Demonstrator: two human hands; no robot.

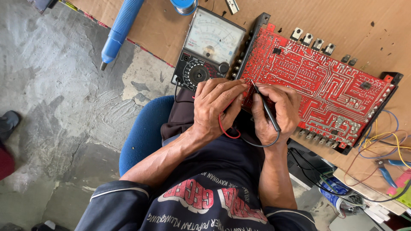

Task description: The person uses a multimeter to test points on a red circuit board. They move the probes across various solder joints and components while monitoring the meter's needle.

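Observation:
A large red circuit board point(325, 81) lies solder side up on a cardboard sheet. My left hand point(216, 107) grips a probe with a red lead point(223, 128), its tip at the board's near left edge. My right hand point(276, 113) holds a black probe point(267, 112) like a pen, its tip touching the board beside the left hand. An analog multimeter point(209, 47) with a needle dial and a round selector lies just left of the board. Both leads loop down toward my lap.
A blue soldering tool point(119, 29) lies at the cardboard's point(158, 25) far left edge, with a solder spool point(184, 5) beyond. Blue-handled pliers point(391, 169), coloured wires point(381, 141) and a blue capacitor point(334, 192) sit at right. Below me are a blue seat point(143, 132) and concrete floor point(55, 107).

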